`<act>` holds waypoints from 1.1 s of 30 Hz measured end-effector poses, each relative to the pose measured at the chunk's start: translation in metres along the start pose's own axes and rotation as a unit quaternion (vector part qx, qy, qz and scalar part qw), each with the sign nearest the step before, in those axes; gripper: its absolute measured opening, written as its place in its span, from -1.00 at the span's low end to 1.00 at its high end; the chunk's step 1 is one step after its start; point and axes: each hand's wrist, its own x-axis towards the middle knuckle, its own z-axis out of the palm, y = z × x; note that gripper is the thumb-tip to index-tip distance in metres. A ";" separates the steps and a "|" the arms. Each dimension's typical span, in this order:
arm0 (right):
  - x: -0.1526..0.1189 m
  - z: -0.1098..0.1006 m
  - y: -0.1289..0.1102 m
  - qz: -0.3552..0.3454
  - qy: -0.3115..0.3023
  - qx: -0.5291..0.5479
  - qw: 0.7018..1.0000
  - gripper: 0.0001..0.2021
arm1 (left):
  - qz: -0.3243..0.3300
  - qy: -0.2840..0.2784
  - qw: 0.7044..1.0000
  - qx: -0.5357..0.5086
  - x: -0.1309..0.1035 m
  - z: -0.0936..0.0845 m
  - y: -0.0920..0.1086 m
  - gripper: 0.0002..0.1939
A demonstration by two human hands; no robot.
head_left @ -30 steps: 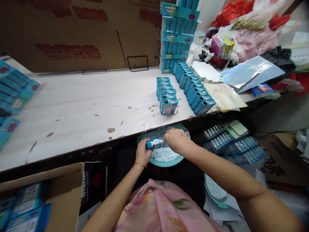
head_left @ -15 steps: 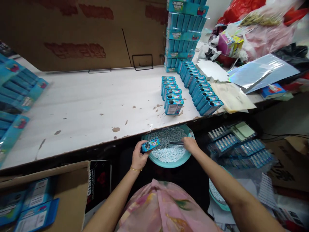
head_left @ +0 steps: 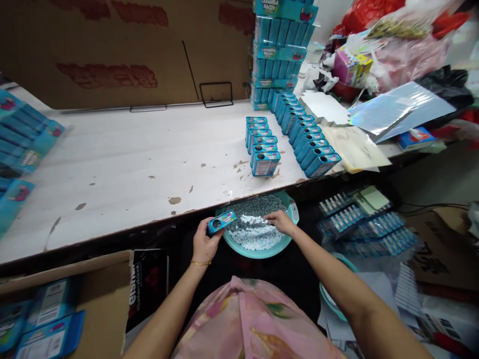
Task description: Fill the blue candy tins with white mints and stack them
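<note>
Nearest, in the lower middle: a pink floral garment [head_left: 258, 324], with an open carton [head_left: 103, 314] at lower left, stacked with blue boxes [head_left: 48, 309]. Just beyond: the step in hand. Grasps a small blue tin [head_left: 225, 220] in the left hand [head_left: 204, 243], with fingers and thumb about its sides; tilted, with the round opening turned upward, dark inside, and with contents impossible to tell. Pinches a heaped scoop [head_left: 253, 219] by its end in the right hand [head_left: 281, 222], over a turquoise bowl [head_left: 258, 254] of pale pellets [head_left: 258, 240] and just beside the tin; mostly buried under its load, hence hard to make out in shape. For good handling, in judgement: keep the scoop level, so as not to shed the outermost pellets; keep the left grip clear of the opening; bring the opening in over the bowl rather than leave it at the left rim, so as to catch strays; tip slowly, in a thin stream, to avoid a jam at so small a hole. Farther off, on a worn white table [head_left: 130, 164]: a short row of upright tins [head_left: 264, 141], with holes uppermost, and to its right a longer row [head_left: 308, 138] of the same. Farthest: a tall stack of trays [head_left: 279, 65] packed with blue tins, beside a large cardboard sheet [head_left: 142, 45] standing along the back
</note>
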 end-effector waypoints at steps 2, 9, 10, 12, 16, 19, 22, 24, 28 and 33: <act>-0.015 -0.024 -0.012 -0.042 0.018 0.017 0.999 -0.72 | 0.008 -0.011 1.000 0.018 0.001 0.007 0.000 -0.65; -0.062 -0.074 -0.101 -0.118 0.049 -0.300 0.945 -0.73 | 0.062 -0.061 0.993 0.074 0.001 0.035 0.018 -0.69; -0.066 -0.075 -0.113 -0.116 0.046 -0.346 0.930 -0.74 | 0.064 -0.063 0.993 0.081 0.001 0.037 0.020 -0.70; -0.072 -0.074 -0.131 -0.122 0.038 -0.403 0.906 -0.77 | 0.065 -0.067 0.991 0.092 0.000 0.039 0.023 -0.70; -0.078 -0.072 -0.146 -0.149 0.044 -0.426 0.891 -0.77 | 0.064 -0.070 0.990 0.103 -0.001 0.037 0.021 -0.70; -0.081 -0.077 -0.136 -0.130 0.052 -0.411 0.901 -0.76 | 0.070 -0.059 0.989 0.112 -0.001 0.031 0.021 -0.70; -0.085 -0.086 -0.109 -0.082 0.062 -0.372 0.923 -0.70 | 0.088 -0.054 0.986 0.129 -0.001 0.022 0.026 -0.70; -0.087 -0.089 -0.086 -0.048 0.090 -0.320 0.942 -0.68 | 0.117 -0.069 0.983 0.124 0.000 0.015 0.031 -0.70; -0.083 -0.081 -0.061 -0.064 0.122 -0.131 0.982 -0.70 | 0.089 -0.075 0.992 0.049 0.001 0.006 0.038 -0.70; -0.074 -0.068 -0.093 -0.221 0.142 -0.073 0.962 -0.38 | 0.064 -0.097 0.988 -0.100 0.011 0.022 0.066 -0.63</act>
